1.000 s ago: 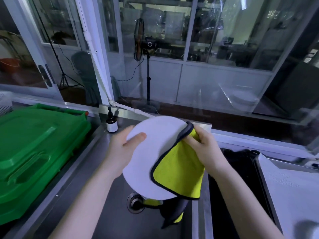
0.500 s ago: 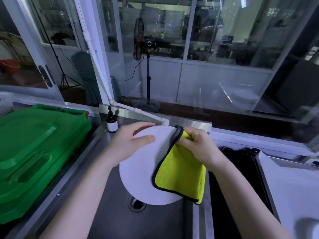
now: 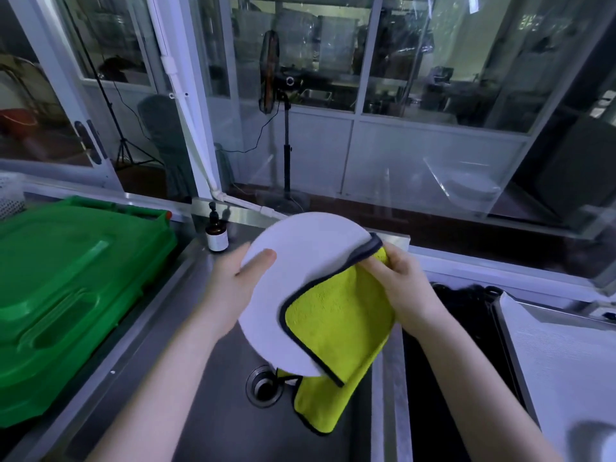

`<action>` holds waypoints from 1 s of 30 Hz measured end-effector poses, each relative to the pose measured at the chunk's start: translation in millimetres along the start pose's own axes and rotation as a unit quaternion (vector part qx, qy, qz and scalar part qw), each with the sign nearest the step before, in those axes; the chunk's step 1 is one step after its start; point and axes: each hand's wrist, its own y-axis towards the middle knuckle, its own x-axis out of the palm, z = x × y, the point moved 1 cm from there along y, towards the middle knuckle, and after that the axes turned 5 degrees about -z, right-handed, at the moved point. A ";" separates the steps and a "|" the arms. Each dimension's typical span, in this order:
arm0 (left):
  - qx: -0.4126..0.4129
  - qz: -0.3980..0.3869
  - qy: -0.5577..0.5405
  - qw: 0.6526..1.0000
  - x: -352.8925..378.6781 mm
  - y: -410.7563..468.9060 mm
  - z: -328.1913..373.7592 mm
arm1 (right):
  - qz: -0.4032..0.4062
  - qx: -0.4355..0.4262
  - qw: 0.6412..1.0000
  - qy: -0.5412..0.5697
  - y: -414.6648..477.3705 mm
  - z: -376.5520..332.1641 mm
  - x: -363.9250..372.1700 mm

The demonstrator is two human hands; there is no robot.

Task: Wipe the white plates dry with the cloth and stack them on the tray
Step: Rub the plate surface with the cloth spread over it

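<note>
A round white plate (image 3: pixel 293 278) is held tilted over the steel sink (image 3: pixel 213 411). My left hand (image 3: pixel 236 288) grips its left rim, thumb on the face. A yellow cloth (image 3: pixel 336 325) with a dark edge is folded over the plate's right rim; one end hangs below it. My right hand (image 3: pixel 400 288) pinches the cloth against the rim at the upper right. The tray (image 3: pixel 566 355), lined with a white sheet, lies at the right edge.
A green plastic crate (image 3: pixel 66 295) fills the counter on the left. A small brown pump bottle (image 3: pixel 216 233) stands at the sink's back corner. The drain (image 3: pixel 263 386) sits under the plate. A dark basin (image 3: pixel 460 345) lies between sink and tray. Glass partitions rise behind.
The plate has been turned and raised a little between my hands. The cloth has slid along the right rim, and its lower end hangs below the plate again.
</note>
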 end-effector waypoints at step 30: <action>0.137 -0.170 0.162 0.962 1.1 16.0 25.1 | -0.117 -0.060 0.978 -0.163 8.4 -3.1 12.7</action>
